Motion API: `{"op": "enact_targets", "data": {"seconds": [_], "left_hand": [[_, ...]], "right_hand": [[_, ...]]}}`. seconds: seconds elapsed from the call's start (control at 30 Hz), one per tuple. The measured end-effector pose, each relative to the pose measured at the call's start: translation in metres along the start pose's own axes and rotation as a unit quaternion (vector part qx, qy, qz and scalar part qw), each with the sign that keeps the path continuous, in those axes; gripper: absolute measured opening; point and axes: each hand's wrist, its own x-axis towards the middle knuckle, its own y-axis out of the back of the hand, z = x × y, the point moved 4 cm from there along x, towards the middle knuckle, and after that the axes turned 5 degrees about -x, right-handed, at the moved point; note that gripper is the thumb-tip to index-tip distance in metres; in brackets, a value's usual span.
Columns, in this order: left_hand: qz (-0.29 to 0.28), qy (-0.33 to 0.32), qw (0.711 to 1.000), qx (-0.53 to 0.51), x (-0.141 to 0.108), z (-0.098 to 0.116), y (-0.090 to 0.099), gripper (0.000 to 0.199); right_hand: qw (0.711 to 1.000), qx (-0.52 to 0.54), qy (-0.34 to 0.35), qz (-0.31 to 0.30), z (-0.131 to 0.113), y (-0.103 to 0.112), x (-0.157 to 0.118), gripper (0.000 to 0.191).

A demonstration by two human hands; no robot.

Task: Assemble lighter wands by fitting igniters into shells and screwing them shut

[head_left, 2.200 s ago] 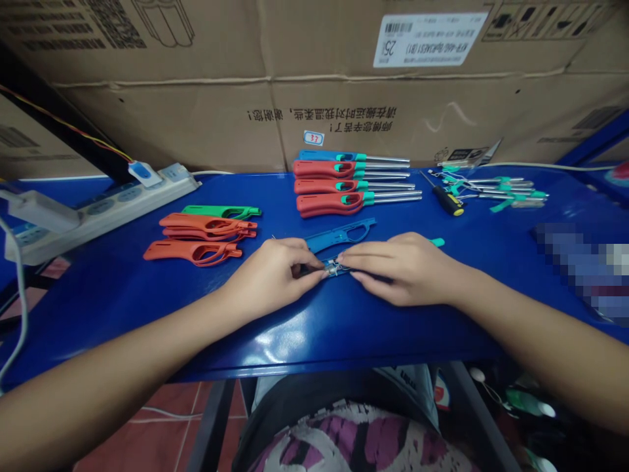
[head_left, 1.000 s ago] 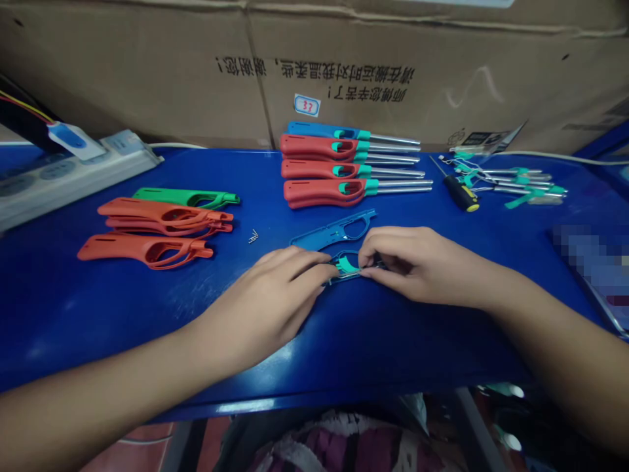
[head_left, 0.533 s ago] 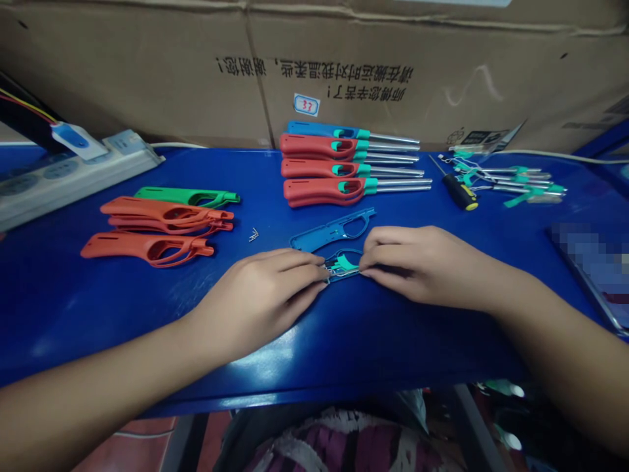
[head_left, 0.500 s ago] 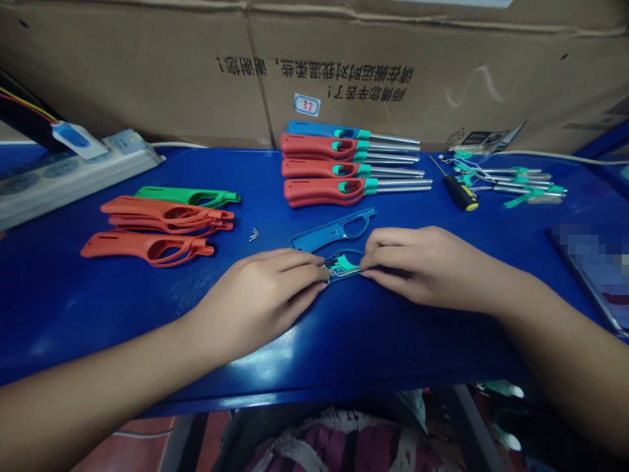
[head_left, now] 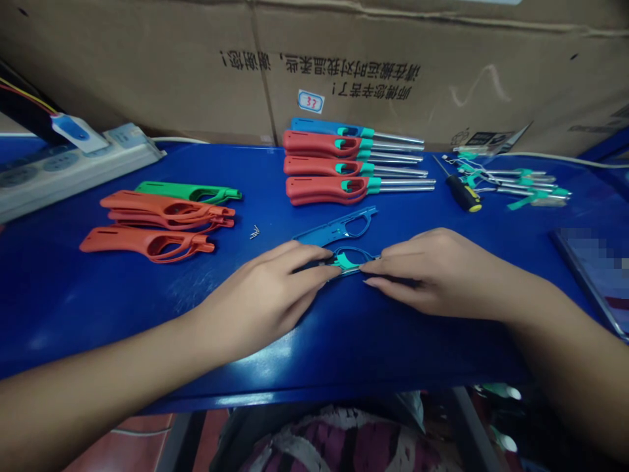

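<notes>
Low on the blue table lies a blue lighter half-shell [head_left: 354, 252] with a green trigger part [head_left: 346, 262] and thin metal pieces in it. My left hand [head_left: 275, 288] is closed over its left end, fingertips pressed on the parts there and hiding that end. At the other end my right hand [head_left: 427, 275] pinches the metal tube side with thumb and finger; the tube is mostly covered. Just behind them lies a second, empty blue half-shell [head_left: 334, 226], its lower left edge partly behind my left hand.
Small screws [head_left: 254, 232] and orange shells [head_left: 142, 241] lie left. Assembled lighters [head_left: 324, 190] are stacked behind. A screwdriver [head_left: 462, 191], green-and-metal lighter inserts [head_left: 525, 180] and a phone-like device [head_left: 590, 275] are right. A power strip [head_left: 73, 167] and cardboard box [head_left: 171, 78] stand behind.
My right hand has shifted slightly right, and its fingers have spread a little. My left fingers have moved slightly over the half-shell. The view has tilted slightly.
</notes>
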Motion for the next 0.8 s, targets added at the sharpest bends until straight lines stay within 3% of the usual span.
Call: {"op": "enact_targets", "data": {"seconds": [0.53, 0.8], "left_hand": [[-0.030, 0.009, 0.999, 0.017, 0.0001, -0.0014, -0.0037, 0.038], [-0.033, 0.009, 0.999, 0.010, 0.0001, -0.0017, -0.0042, 0.038]], "right_hand": [[0.998, 0.060, -0.035, -0.008, -0.0030, -0.0024, 0.0035, 0.020], [0.999, 0.038, -0.025, 0.000, -0.0041, 0.0019, 0.0025, 0.022]]}}
